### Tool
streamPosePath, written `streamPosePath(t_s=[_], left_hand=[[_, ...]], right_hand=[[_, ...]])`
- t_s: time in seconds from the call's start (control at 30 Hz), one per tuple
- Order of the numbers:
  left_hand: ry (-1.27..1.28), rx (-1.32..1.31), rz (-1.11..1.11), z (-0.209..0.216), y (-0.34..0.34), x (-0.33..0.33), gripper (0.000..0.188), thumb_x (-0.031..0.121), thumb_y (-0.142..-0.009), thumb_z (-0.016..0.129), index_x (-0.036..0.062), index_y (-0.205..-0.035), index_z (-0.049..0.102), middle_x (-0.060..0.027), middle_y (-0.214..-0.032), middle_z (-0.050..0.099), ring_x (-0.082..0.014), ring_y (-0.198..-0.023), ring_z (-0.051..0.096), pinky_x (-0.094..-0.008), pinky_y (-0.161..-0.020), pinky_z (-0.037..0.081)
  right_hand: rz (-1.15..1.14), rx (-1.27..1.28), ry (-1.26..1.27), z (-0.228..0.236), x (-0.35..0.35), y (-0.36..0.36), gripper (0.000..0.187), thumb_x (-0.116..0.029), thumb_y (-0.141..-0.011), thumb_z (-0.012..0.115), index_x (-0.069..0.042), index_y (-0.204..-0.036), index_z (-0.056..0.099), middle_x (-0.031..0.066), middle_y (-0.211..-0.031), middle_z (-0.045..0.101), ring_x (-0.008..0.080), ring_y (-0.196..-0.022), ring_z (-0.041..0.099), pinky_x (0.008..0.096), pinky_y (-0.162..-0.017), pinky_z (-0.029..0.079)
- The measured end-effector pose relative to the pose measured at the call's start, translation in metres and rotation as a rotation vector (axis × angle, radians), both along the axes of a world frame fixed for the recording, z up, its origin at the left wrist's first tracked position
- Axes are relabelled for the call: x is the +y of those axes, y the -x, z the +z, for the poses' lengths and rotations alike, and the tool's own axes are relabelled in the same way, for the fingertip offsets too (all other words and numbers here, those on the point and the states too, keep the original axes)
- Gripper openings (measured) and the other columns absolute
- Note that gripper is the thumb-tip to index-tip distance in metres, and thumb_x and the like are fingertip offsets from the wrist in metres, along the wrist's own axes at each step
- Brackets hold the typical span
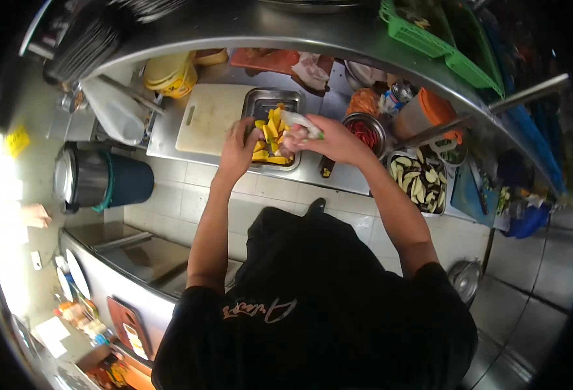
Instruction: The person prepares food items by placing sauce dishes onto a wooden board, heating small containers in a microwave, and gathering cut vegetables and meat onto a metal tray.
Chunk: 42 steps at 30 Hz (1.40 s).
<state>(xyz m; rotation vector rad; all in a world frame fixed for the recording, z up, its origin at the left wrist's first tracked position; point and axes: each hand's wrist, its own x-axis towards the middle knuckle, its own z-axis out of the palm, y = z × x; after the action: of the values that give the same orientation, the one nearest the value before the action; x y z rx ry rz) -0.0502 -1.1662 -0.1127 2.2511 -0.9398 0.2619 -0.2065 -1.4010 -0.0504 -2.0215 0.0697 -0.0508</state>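
A metal tray (274,97) on the steel counter holds cut yellow vegetable pieces (275,158), some with dark edges. Over the tray's right side, my right hand (329,138) is closed on a crumpled, whitish see-through thing that looks like a plastic bag (294,119). Its fingers are partly hidden by it. My left hand (238,147) is at the tray's left edge, thumb and bent fingers apart, with nothing visible in it, close beside the yellow pieces. A white cutting board (210,112) lies left of the tray.
On the right stand a bowl of red pieces (363,133), a tray of sliced eggplant (418,183) and an orange-lidded container (429,110). A knife lies on a blue board (471,195). Overhead runs a steel shelf (234,32) with a green crate (416,36). A dark bin (127,179) stands left.
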Motion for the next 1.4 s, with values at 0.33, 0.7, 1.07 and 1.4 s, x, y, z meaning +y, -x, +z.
streamPosePath(t_s=[0.33, 0.7, 1.07, 1.4], left_hand=[[0.419, 0.981, -0.243, -0.035, -0.029, -0.037, 0.019, 0.018, -0.102, 0.060, 0.0016, -0.111, 0.062, -0.0036, -0.095, 0.065, -0.0096, -0.081, 0.058, -0.0251, -0.071, 0.048], [0.137, 0.576, -0.313, -0.027, -0.051, -0.055, 0.007, 0.008, -0.098, 0.058, 0.0014, -0.098, 0.056, -0.0098, -0.087, 0.063, -0.0163, -0.079, 0.059, -0.0333, -0.072, 0.049], [0.199, 0.942, -0.223, -0.020, -0.075, -0.064, 0.014, 0.008, -0.101, 0.052, 0.0035, -0.112, 0.045, -0.0071, -0.093, 0.052, -0.0169, -0.084, 0.053, -0.0335, -0.073, 0.048], [0.646, 1.360, -0.250, -0.058, -0.056, -0.056, 0.031, 0.023, -0.107, 0.049, 0.0062, -0.133, 0.046, -0.0078, -0.109, 0.064, -0.0201, -0.096, 0.064, -0.0360, -0.081, 0.056]], right_hand=[[-0.501, -0.015, -0.030, -0.073, 0.050, -0.081, 0.044, -0.041, -0.089, 0.066, 0.001, -0.103, 0.068, 0.0251, -0.100, 0.068, 0.0410, -0.095, 0.065, 0.0456, -0.081, 0.051], [-0.549, 0.103, 0.147, -0.103, 0.068, -0.099, 0.040, -0.032, -0.087, 0.065, 0.004, -0.105, 0.068, 0.0276, -0.103, 0.067, 0.0454, -0.097, 0.064, 0.0498, -0.086, 0.049], [-0.339, 0.158, -0.365, -0.069, 0.064, -0.113, 0.047, -0.038, -0.098, 0.058, 0.003, -0.120, 0.063, 0.0179, -0.110, 0.067, 0.0268, -0.101, 0.064, 0.0390, -0.089, 0.050], [-0.047, 0.284, -0.999, -0.080, 0.063, -0.090, 0.046, -0.030, -0.096, 0.070, -0.001, -0.130, 0.059, 0.0084, -0.124, 0.065, 0.0165, -0.108, 0.063, 0.0317, -0.097, 0.050]])
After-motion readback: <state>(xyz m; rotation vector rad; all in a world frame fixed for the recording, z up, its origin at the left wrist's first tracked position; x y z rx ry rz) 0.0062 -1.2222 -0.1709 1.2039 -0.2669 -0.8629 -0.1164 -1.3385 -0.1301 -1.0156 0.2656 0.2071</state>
